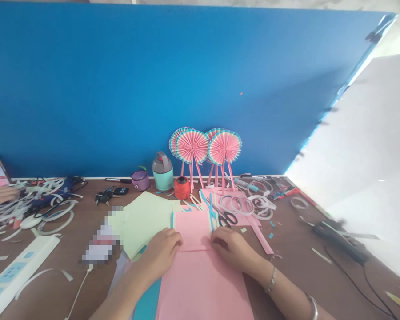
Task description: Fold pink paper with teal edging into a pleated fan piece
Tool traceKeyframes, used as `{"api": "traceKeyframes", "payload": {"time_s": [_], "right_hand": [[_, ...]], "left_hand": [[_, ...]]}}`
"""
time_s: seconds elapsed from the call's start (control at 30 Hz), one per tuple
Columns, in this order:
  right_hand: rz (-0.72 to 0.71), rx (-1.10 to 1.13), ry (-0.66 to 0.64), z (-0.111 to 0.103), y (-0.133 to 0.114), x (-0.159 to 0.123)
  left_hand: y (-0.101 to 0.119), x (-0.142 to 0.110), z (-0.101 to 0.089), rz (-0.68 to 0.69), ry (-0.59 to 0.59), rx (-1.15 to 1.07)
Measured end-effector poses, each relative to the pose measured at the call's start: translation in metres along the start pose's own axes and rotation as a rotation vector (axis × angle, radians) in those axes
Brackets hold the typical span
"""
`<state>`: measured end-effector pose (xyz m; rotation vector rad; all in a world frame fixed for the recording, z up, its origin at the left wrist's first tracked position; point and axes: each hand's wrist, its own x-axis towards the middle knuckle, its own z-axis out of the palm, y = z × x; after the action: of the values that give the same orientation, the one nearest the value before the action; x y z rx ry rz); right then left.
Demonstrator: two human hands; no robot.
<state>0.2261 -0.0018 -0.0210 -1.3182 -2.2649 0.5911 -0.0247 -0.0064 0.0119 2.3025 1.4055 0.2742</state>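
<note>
A small pink sheet of paper (pixel 191 229) with blue strips along its side edges lies over a larger pink sheet (pixel 205 284). At its left edge my left hand (pixel 163 249) has its fingers closed on the paper. The curled fingers of my right hand (pixel 231 246) grip the opposite edge; some fingertips are hidden. Black-handled scissors (pixel 227 219) rest just beyond my right hand. Pale green sheets (pixel 150 218) spread out to the left, and blue paper (pixel 149 300) shows beneath my left forearm.
Pink pleated paper fans (pixel 192 146) stand against the blue partition (pixel 120 89). A teal-and-grey flask (pixel 163 173), red thread spool (pixel 182 188) and purple pot (pixel 140 180) are alongside. White paper strips (pixel 263 204), a power strip (pixel 20 271) and a glue gun (pixel 340 240) lie around. Another person's hand (pixel 2 196) is far left.
</note>
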Motion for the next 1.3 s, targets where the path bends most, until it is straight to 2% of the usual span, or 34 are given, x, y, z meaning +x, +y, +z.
{"api": "traceKeyframes", "payload": {"time_s": [0.3, 0.5, 0.73, 0.9, 0.97, 1.0, 1.13, 1.17, 1.2, 1.23, 1.3], "right_hand": [[-0.317, -0.338, -0.044, 0.005, -0.012, -0.004], [-0.254, -0.374, -0.084, 0.006, -0.014, -0.004], [-0.152, -0.357, -0.075, -0.008, -0.013, -0.006], [-0.184, -0.340, -0.072, -0.010, -0.010, -0.008], [-0.222, -0.367, -0.065, -0.008, -0.009, -0.008], [-0.239, -0.379, -0.051, -0.007, -0.008, -0.007], [-0.268, -0.259, 0.105, -0.006, -0.004, -0.002], [-0.273, -0.185, 0.169, -0.006, -0.004, 0.000], [-0.280, -0.110, 0.236, -0.007, -0.003, 0.001], [-0.289, -0.043, 0.296, -0.007, -0.004, 0.002], [-0.315, 0.043, 0.375, -0.006, -0.006, 0.002]], "left_hand": [[0.009, -0.004, 0.010, 0.278, 0.043, 0.242], [0.012, -0.003, 0.008, 0.253, 0.003, 0.276], [0.002, -0.003, -0.002, 0.156, -0.028, 0.245], [-0.008, -0.001, -0.006, 0.108, -0.012, 0.151], [-0.012, 0.001, -0.005, 0.116, 0.066, 0.064], [-0.013, 0.003, -0.003, 0.124, 0.145, 0.007], [-0.018, 0.003, 0.002, 0.115, 0.626, -0.214], [-0.018, 0.003, 0.004, 0.102, 0.693, -0.260], [-0.016, 0.001, 0.005, 0.083, 0.702, -0.308], [-0.014, 0.000, 0.007, 0.059, 0.645, -0.361], [-0.007, 0.000, 0.011, -0.010, 0.416, -0.479]]}}
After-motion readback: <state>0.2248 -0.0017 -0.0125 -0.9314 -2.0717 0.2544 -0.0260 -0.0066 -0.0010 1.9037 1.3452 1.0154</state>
